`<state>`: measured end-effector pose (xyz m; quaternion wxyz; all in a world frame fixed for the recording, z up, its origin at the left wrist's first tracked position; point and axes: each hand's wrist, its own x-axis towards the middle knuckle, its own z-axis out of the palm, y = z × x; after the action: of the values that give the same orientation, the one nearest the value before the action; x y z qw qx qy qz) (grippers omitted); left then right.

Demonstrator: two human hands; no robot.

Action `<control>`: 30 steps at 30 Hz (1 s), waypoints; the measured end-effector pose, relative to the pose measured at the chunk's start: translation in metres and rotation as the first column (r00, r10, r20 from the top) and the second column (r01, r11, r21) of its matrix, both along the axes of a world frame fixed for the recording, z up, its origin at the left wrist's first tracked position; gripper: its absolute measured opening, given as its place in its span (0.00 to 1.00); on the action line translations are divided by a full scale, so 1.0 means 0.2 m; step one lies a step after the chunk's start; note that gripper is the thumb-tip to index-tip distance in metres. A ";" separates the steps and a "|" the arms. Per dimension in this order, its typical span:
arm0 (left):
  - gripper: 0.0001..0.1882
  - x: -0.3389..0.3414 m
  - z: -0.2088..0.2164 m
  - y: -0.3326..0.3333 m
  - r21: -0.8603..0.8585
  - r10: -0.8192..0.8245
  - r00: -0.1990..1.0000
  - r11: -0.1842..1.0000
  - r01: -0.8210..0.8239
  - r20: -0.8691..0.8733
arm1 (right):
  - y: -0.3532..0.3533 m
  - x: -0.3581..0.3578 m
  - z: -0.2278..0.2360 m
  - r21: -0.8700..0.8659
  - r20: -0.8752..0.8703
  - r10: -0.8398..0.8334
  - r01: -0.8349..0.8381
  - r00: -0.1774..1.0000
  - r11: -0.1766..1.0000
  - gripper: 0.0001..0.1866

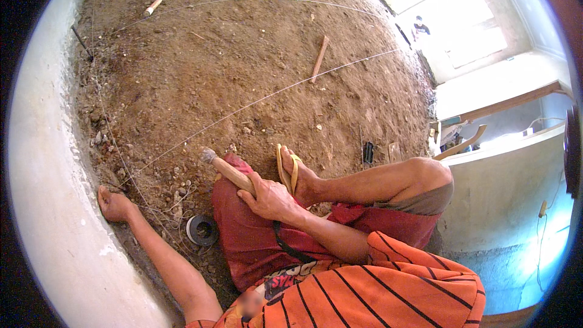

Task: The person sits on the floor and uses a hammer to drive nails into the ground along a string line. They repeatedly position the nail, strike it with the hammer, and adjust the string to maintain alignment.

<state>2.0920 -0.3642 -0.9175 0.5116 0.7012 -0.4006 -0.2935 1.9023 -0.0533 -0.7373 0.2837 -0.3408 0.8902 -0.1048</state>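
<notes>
The wooden-handled tool (232, 173) is over the red trousers (240, 246), near the left edge of the dirt floor (200, 73), its handle wrapped by the closed right hand (271, 198), forearm slanting in from the lower right. At that edge, beside the pale wall (45, 206), the left hand (115, 204) has curled fingers, arm stretched forward; whether it grips anything cannot be told. Ahead, soil spreads wide beyond a thin string (243, 109).
</notes>
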 end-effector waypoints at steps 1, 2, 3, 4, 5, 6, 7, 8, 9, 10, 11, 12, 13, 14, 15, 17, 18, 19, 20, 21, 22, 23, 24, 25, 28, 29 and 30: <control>0.14 0.00 0.00 0.00 0.001 0.004 1.000 1.000 -0.004 -0.021 | 0.00 0.00 0.00 -0.001 -0.005 0.002 -0.002 1.000 1.000 0.23; 0.14 0.00 -0.01 0.00 0.002 -0.001 1.000 1.000 0.001 -0.023 | 0.00 0.00 0.00 -0.002 -0.010 0.003 -0.003 1.000 1.000 0.23; 0.14 0.00 -0.02 0.00 0.004 -0.006 1.000 1.000 0.006 -0.024 | 0.00 0.00 0.00 -0.002 -0.016 0.004 -0.004 1.000 1.000 0.23; 0.14 0.00 -0.02 0.00 0.005 -0.011 1.000 1.000 0.012 -0.025 | 0.00 0.00 0.00 0.001 -0.016 0.003 -0.003 1.000 1.000 0.23; 0.14 0.00 -0.02 0.00 -0.002 -0.007 1.000 1.000 0.007 -0.027 | 0.00 0.00 0.00 0.004 -0.014 0.003 -0.003 1.000 1.000 0.23; 0.13 0.00 -0.02 0.00 -0.010 -0.003 1.000 1.000 0.003 -0.028 | 0.00 0.00 0.00 0.007 -0.012 0.003 -0.002 1.000 1.000 0.23; 0.13 0.00 -0.02 0.00 -0.017 0.001 1.000 1.000 -0.001 -0.029 | 0.00 0.00 0.00 0.000 -0.012 0.004 -0.004 1.000 1.000 0.23; 0.13 -0.01 -0.02 0.00 -0.020 0.004 1.000 1.000 -0.004 -0.004 | 0.00 0.00 0.01 -0.006 -0.012 0.005 -0.005 1.000 1.000 0.23; 0.13 -0.01 -0.01 0.00 -0.024 0.007 1.000 1.000 -0.006 0.021 | -0.01 0.00 0.01 -0.012 -0.012 0.006 -0.006 1.000 1.000 0.23; 0.13 -0.01 -0.01 0.01 -0.028 0.010 0.999 1.000 -0.009 0.046 | 0.00 0.00 0.01 -0.018 -0.019 0.009 -0.009 1.000 1.000 0.23; 0.13 -0.01 0.00 0.01 -0.023 0.012 0.999 1.000 -0.011 0.040 | 0.00 0.01 0.00 -0.024 -0.027 0.011 -0.012 1.000 1.000 0.23; 0.13 0.00 0.00 0.01 -0.018 0.015 0.999 1.000 -0.014 0.034 | 0.00 0.01 0.00 -0.030 -0.034 0.014 -0.015 0.999 0.999 0.23; 0.13 0.00 0.01 0.00 -0.013 0.017 0.999 1.000 -0.017 0.029 | 0.00 0.01 -0.01 -0.036 -0.034 0.014 -0.015 0.999 0.999 0.23; 0.13 -0.01 0.03 0.01 0.017 0.011 0.999 1.000 -0.011 0.045 | 0.00 0.00 -0.01 -0.040 -0.035 0.011 -0.012 0.999 0.999 0.23; 0.13 -0.02 0.06 0.03 0.046 0.003 0.998 0.999 -0.006 0.061 | 0.01 0.00 -0.01 -0.044 -0.036 0.008 -0.010 0.999 0.999 0.23; 0.13 -0.03 0.08 0.03 0.063 -0.006 0.995 0.998 0.000 0.099 | 0.01 0.00 -0.01 -0.050 -0.035 0.006 -0.008 0.999 0.999 0.23; 0.13 -0.03 0.07 0.03 0.051 -0.008 0.993 0.999 0.001 0.122 | 0.01 0.00 0.00 -0.054 -0.034 0.007 -0.009 0.999 0.998 0.23; 0.13 -0.02 0.07 0.02 0.039 -0.009 0.989 0.999 0.003 0.145 | 0.01 0.00 0.00 -0.052 -0.031 0.009 -0.010 0.999 0.999 0.23; 0.13 -0.02 0.06 0.02 0.016 -0.015 0.995 1.000 0.013 0.103 | 0.00 0.00 0.00 -0.048 -0.028 0.010 -0.011 1.000 0.999 0.23; 0.13 -0.02 0.05 0.02 -0.008 -0.022 0.998 1.000 0.022 0.061 | 0.00 0.00 0.01 -0.045 -0.026 0.011 -0.012 1.000 0.999 0.23; 0.13 -0.02 0.05 0.02 -0.032 -0.030 0.999 0.999 0.030 0.018 | 0.00 0.00 0.01 -0.040 -0.016 0.001 -0.001 1.000 0.999 0.23; 0.13 -0.02 0.05 0.02 -0.017 -0.038 0.999 0.999 0.038 0.024 | 0.00 0.00 0.01 -0.035 -0.003 -0.010 0.010 1.000 0.999 0.23; 0.13 -0.01 0.05 0.02 -0.002 -0.046 0.999 0.999 0.046 0.029 | 0.00 0.00 0.01 -0.030 0.009 -0.021 0.021 1.000 0.999 0.24; 0.13 -0.01 0.06 0.02 0.013 -0.054 0.998 0.998 0.053 0.034 | 0.00 0.00 0.01 -0.024 0.010 -0.024 0.024 1.000 0.999 0.24; 0.13 -0.01 0.03 0.01 0.027 -0.028 1.000 0.999 0.028 0.013 | -0.01 0.01 0.04 -0.008 0.010 -0.030 0.030 1.000 1.000 0.23; 0.13 -0.01 0.04 0.01 0.020 -0.024 1.000 1.000 0.023 0.019 | -0.01 0.01 0.04 -0.006 0.012 -0.034 0.034 0.999 0.999 0.23; 0.13 -0.02 0.04 0.02 0.013 -0.019 0.999 1.000 0.019 0.025 | -0.01 0.01 0.04 -0.003 0.015 -0.037 0.037 0.999 0.999 0.24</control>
<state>2.0883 -0.3607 -0.9095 0.4991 0.7043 -0.4118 -0.2921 1.9037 -0.0553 -0.7301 0.2878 -0.3239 0.8940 -0.1142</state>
